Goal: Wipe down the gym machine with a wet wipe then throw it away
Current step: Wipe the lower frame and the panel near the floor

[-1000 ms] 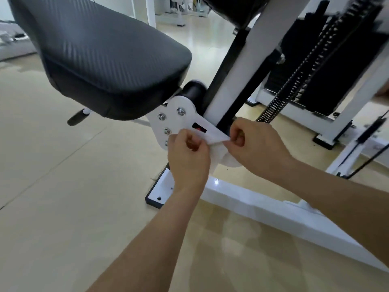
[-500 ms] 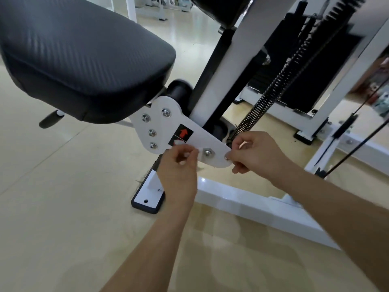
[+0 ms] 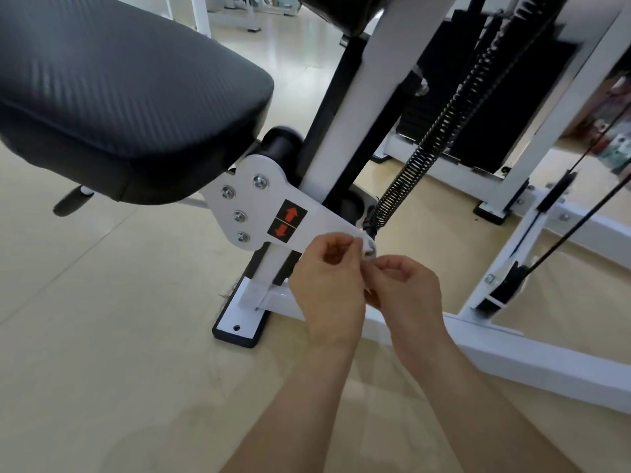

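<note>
Gym machine (image 3: 382,97): four bolts (image 3: 240,216); two hands (image 3: 327,288) (image 3: 406,291) pinch one wipe (image 3: 369,253).

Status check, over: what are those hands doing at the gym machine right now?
Left hand and right hand pinch the wet wipe at the tip of the white bracket. Wipe mostly hidden by fingers. Coil spring close behind.

Bare left hand (image 3: 328,290), right hand (image 3: 408,295), forearms.

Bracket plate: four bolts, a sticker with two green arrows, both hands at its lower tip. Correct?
No: the head view shows the sticker with red arrows, not green. The bracket plate has four bolts; left hand and right hand are at its lower tip.
</note>
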A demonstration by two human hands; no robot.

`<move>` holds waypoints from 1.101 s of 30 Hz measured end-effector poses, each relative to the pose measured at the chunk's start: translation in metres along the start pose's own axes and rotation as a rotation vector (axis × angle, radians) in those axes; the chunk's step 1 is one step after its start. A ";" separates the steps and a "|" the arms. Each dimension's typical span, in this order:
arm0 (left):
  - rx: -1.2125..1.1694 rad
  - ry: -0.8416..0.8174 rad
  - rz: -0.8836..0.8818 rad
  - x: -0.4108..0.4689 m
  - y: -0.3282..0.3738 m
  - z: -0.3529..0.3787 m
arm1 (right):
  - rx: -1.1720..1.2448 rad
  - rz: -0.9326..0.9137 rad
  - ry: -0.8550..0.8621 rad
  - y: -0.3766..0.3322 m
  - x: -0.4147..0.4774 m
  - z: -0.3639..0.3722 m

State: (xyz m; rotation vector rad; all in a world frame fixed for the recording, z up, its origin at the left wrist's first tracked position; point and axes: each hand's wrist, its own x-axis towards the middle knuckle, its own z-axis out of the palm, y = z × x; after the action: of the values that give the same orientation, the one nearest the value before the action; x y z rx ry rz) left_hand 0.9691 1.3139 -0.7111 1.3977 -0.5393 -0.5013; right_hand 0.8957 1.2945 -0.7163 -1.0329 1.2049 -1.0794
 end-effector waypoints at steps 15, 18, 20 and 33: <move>0.613 0.042 0.843 0.049 -0.019 -0.039 | -0.452 -0.757 0.163 -0.002 -0.002 0.021; 0.399 0.204 0.302 0.067 -0.021 -0.064 | -0.559 -0.909 0.030 0.002 -0.006 0.035; 0.320 0.196 0.208 0.064 -0.019 -0.059 | -0.602 -0.921 -0.041 0.008 -0.009 0.044; 0.160 0.276 0.014 0.070 -0.024 -0.063 | -0.744 -0.831 -0.134 0.016 -0.006 0.064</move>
State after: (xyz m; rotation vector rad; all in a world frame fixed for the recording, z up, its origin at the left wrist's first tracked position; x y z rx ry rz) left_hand 1.0628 1.3170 -0.7369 1.5840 -0.3709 -0.2513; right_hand 0.9607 1.3054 -0.7253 -2.2788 1.0942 -1.1479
